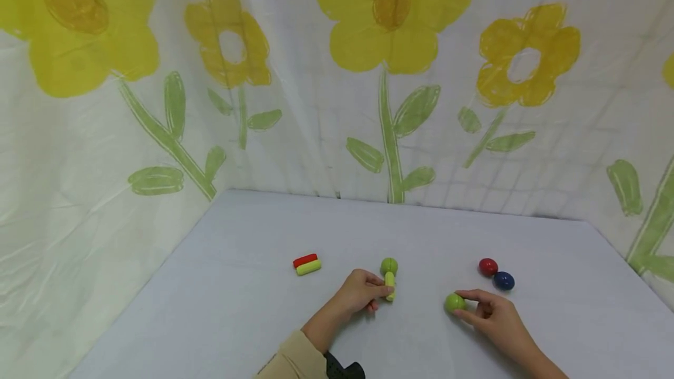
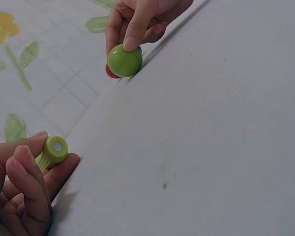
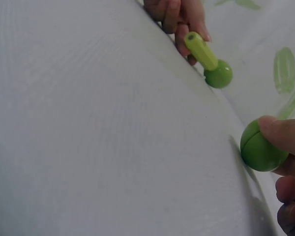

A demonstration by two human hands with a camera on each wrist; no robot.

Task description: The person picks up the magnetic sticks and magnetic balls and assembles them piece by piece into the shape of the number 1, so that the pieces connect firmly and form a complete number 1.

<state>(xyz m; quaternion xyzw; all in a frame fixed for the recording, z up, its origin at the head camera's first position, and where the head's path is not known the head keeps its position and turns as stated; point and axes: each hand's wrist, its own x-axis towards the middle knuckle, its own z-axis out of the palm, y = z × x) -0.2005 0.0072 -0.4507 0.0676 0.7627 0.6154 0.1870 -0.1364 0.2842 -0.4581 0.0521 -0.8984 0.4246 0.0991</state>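
My left hand [image 1: 358, 294] pinches a yellow-green rod [image 1: 389, 286] between thumb and fingers. In the left wrist view the rod [image 2: 56, 150] shows a round silvery disc in its end. A green ball [image 1: 389, 266] touches the rod's far end; in the right wrist view rod and ball [image 3: 219, 74] sit end to end. To the right, my right hand [image 1: 495, 316] grips a second green ball [image 1: 454, 303] with thumb and fingers, at the table surface. That ball [image 3: 261, 147] has a thin seam line, seen from the right wrist.
A red rod [image 1: 305, 260] and another yellow-green rod [image 1: 309, 267] lie side by side at left. Behind my right hand, a red ball [image 1: 488, 266] and a blue ball [image 1: 504, 281] touch each other. A flower-painted curtain [image 1: 295, 133] stands behind the white table [image 1: 210, 297].
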